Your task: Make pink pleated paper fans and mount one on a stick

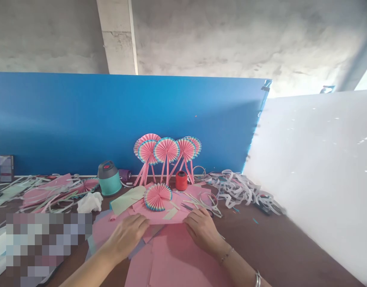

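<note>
My left hand [128, 235] and my right hand [203, 231] hold the two ends of a narrow folded edge of pink paper [166, 221], fingers curled over it. Below it, larger pink sheets [183, 259] lie on the brown table. Just beyond the hands rests a round pleated pink paper fan [157, 197] with a blue-edged rim and an open gap at its right. Pale paper strips [170, 213] and scissors [188, 207], partly hidden, lie near my right hand.
Finished pink fans [166, 150] lean on the blue partition [81, 123]. A red thread spool [181, 181], a teal container [109, 179] and white tissue [90, 202] stand or lie behind. Tangled paper strips [237, 188] heap at right; a white wall [321, 171] borders the table.
</note>
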Motion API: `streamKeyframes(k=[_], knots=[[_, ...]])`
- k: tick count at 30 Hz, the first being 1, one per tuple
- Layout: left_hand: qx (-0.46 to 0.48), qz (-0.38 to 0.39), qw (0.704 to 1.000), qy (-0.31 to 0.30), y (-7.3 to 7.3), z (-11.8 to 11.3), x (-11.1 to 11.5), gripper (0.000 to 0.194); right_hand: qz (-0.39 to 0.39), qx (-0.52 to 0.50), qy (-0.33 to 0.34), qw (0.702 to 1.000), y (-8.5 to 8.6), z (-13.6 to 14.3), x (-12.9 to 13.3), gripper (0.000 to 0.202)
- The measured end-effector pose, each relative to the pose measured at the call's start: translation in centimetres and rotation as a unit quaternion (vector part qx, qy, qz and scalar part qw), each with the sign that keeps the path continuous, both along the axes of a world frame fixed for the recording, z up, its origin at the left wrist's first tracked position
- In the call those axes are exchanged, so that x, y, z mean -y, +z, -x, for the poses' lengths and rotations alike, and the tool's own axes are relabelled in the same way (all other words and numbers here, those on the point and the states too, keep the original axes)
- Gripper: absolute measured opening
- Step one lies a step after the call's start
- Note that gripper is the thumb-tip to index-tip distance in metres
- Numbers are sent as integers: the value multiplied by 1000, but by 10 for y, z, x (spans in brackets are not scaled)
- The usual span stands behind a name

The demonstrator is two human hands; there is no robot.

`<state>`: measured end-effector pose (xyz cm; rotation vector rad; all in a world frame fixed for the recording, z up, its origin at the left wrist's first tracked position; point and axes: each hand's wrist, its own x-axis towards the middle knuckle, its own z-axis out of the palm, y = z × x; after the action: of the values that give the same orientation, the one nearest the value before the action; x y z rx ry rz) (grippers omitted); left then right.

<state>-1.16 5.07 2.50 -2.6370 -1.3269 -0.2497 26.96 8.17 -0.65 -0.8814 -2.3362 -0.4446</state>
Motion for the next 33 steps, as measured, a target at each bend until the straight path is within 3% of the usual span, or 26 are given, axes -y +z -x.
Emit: streamKeyframes(k=[6,8,10,12,14,15,16,18,21,23,25,29,31,33], knots=[[32,12,998,46,8,41,0,47,11,-30,13,999,-1,-8,-2,19],[53,9,992,118,15,60,-2,45,1,-43,-6,999,2,-14,-4,22],[86,9,964,253,22,73,-3,40,-11,-74,-43,996,8,-19,-6,26],[159,65,927,332,26,67,-1,37,-24,-103,-64,992,12,-20,-6,29],[284,172,901,281,24,39,5,45,-41,-110,-61,991,14,-14,-3,30],[357,252,873,217,22,17,9,45,-49,-107,-55,992,15,-10,-1,30],[432,313,826,182,19,-6,12,45,-56,-101,-48,992,14,-5,2,29],[548,377,721,193,13,-53,17,45,-66,-86,-33,994,12,3,9,25],[690,400,568,206,7,-101,14,45,-90,-61,-19,994,10,6,17,21],[729,389,524,207,2,-113,6,44,-105,-56,-21,993,10,4,19,19],[739,375,520,206,-2,-113,-5,41,-109,-59,-24,992,12,1,16,18],[759,285,550,201,-2,-85,-29,38,-95,-85,-51,991,11,-16,1,21],[772,187,574,200,0,-66,-39,38,-64,-106,-109,986,8,-27,-9,25],[772,151,594,169,0,-50,-45,38,-10,-100,-183,978,3,-35,-17,23]])
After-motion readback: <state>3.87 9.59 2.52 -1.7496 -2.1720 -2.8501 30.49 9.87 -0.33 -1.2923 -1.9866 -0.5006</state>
